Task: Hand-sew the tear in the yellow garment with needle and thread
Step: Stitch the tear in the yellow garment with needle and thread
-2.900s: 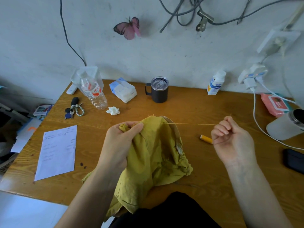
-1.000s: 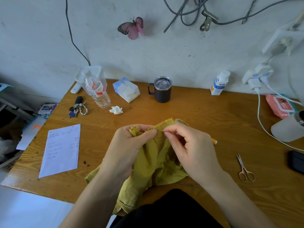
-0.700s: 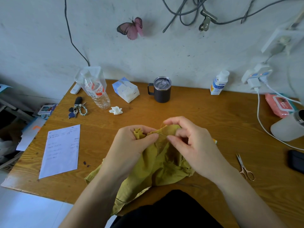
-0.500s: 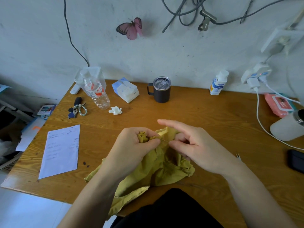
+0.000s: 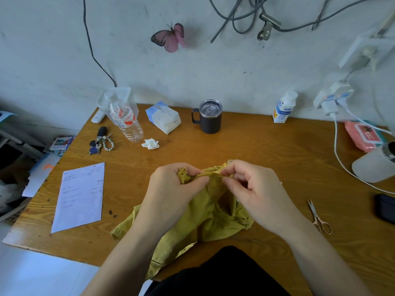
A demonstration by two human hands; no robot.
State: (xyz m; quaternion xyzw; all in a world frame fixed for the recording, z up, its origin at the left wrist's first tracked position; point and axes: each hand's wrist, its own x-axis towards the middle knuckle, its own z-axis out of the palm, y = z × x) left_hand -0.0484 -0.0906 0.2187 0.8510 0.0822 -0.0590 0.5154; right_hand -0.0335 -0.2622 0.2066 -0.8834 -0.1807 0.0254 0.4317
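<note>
1. Work piece. The yellow garment (image 5: pixel 210 216), a crumpled piece of mustard-toned woven cloth, lies at the near edge of the brown wood-grain table (image 5: pixel 267 150). Its lower folds hang over that edge toward the person's lap. Its upper edge is lifted off the table between both hands.

2. Left hand. The left hand (image 5: pixel 171 189) grips a bunched fold of the upper edge. The fingers curl over the fold and the thumb presses against it from the side.

3. Right hand. The right hand (image 5: pixel 254 189) pinches the same upper edge between thumb and forefinger, just beside the left thumb tip. The other fingers are curled inward. The two hands are close together, their fingertips nearly touching. Needle and thread are too small to make out at the pinch point.

4. Surroundings.
- Small metal scissors (image 5: pixel 319 217) lie flat to the right of the right wrist, apart from the garment.
- A white printed paper sheet (image 5: pixel 80 196) lies to the left.
- A dark lidded mug with handle (image 5: pixel 210 119) stands upright at the far side, between a blue-and-white tissue pack (image 5: pixel 163 117) and a white plastic bottle (image 5: pixel 284 107).
- A clear plastic water bottle (image 5: pixel 126 118) leans at the far left, near a bunch of keys (image 5: pixel 100 142).
</note>
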